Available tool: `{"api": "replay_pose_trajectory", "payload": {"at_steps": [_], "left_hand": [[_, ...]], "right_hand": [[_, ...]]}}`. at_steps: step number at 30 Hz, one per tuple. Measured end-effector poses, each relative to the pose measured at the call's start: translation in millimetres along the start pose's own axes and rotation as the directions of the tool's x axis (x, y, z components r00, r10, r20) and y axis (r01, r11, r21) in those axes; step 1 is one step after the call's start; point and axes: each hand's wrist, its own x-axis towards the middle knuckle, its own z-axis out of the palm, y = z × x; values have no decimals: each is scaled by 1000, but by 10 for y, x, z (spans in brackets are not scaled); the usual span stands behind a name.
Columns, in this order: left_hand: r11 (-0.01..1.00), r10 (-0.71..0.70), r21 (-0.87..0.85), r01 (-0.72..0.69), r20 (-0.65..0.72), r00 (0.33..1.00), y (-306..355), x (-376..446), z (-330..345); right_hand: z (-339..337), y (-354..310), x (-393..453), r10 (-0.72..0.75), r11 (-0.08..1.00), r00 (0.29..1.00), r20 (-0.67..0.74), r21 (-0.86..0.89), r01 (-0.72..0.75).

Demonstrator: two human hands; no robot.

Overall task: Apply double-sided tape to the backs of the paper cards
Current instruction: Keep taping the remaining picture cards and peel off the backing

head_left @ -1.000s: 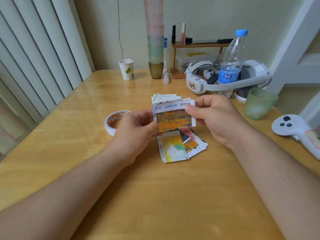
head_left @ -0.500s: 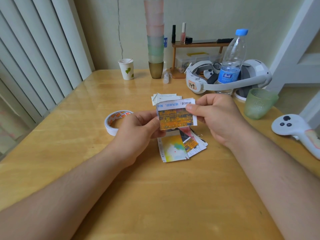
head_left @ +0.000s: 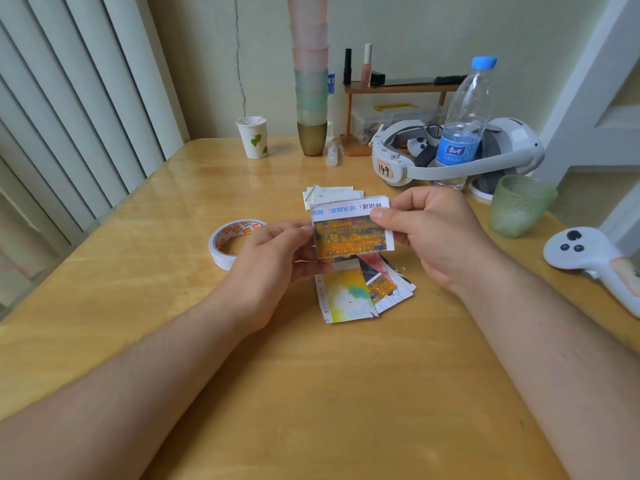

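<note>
Our left hand [head_left: 277,258] and right hand [head_left: 436,233] pinch one paper card [head_left: 351,230] above the desk [head_left: 346,393]; it hides part of the card pile [head_left: 360,292]. The tape roll [head_left: 228,242] lies just left, and the paper cup [head_left: 254,138] holds thin sticks.

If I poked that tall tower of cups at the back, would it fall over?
Probably. The stack of cups is tall and narrow on one small gold cup, so a push near the top would likely tip it. They look like light plastic, so they'd likely scatter rather than break.
</note>
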Motion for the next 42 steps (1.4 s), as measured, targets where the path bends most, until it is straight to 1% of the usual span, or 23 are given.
{"api": "replay_pose_trajectory", "payload": {"at_steps": [4, 6, 9, 18, 25, 35, 42], "left_hand": [[999, 25, 39, -24, -41, 999, -8, -1, 16], [993, 54, 107, -51, -26, 998, -11, -17, 19], [987, 84, 140, -84, 7, 996, -1, -44, 30], [987, 100, 125, -101, 13, 995, 29, -67, 62], [993, 78, 91, -78, 2, 997, 53, -67, 71], [997, 50, 61, -45, -74, 996, 74, -59, 73], [996, 59, 67, -56, -55, 997, 97, -83, 85]], "right_hand": [[-5, -9, -6, -3, 1000, 1000, 2, 12, 3], [-7, -7, -8, -4, 1000, 1000, 4, 10, 4], [-4, -15, -17, -9, 1000, 1000, 5, 9, 9], [1, -50, -45, -6, 999, 1000, 17, 44, 6], [15, -37, -38, -20, 999, 1000, -13, 31, 20], [15, -34, -43, -28, 999, 999, -17, 24, 28], [30, -45, -57, -24, 999, 999, -33, 40, 25]]}}
